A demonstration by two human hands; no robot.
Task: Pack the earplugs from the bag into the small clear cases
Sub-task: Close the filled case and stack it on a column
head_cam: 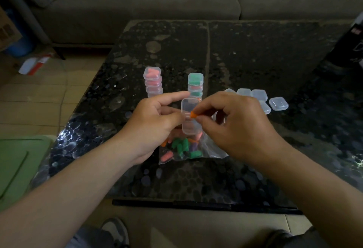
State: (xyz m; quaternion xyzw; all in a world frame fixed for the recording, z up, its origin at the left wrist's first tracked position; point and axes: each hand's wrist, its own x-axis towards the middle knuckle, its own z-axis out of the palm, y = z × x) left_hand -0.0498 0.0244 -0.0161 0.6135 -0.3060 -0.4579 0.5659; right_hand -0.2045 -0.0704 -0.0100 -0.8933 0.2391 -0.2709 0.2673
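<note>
Orange earplug (193, 114) pinched in right hand (238, 127) fingertips; left hand (152, 127) grips open clear case (190, 119).

The person's two forearms show bare along their whole visible length, up to the left hand (153, 127) and the right hand (235, 129). At the near left edge a mid-grey cloth trouser leg (88, 238) covers one leg. At the near right is a darker grey cloth trouser leg (290, 238), creased. Just right of the mid-grey leg sits a grey-and-white low sneaker (115, 230) with paler panels.
</note>
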